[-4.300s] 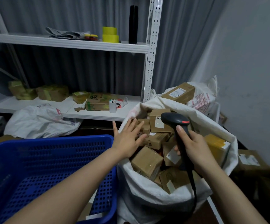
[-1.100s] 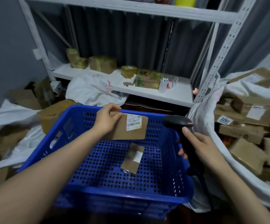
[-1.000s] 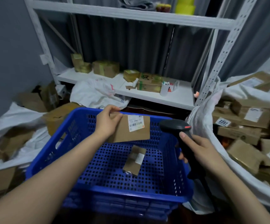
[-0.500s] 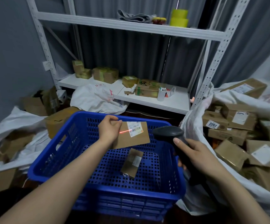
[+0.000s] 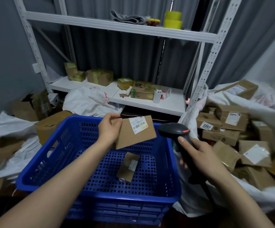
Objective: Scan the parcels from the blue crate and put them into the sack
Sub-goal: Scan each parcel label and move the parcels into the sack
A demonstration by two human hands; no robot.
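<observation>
My left hand [image 5: 109, 129] holds a flat brown parcel [image 5: 136, 132] by its left edge above the blue crate [image 5: 100, 186], its white barcode label facing up. My right hand [image 5: 197, 155] grips a black handheld scanner [image 5: 177, 134] by the handle, its head level with the parcel's right edge. One more small brown parcel [image 5: 128, 167] lies on the crate floor. To the right, the open white sack [image 5: 232, 195] is filled with several brown parcels.
A white metal shelf rack [image 5: 150, 102] stands behind the crate with boxes, a white cup and a bag on its lower board. Cardboard boxes and white sacks lie on the floor at left. A grey wall closes the left side.
The red scan line seen on the label half a second ago is gone. The parcel has tilted and shifted slightly right toward the scanner. Earlier my left hand was over the sack.
</observation>
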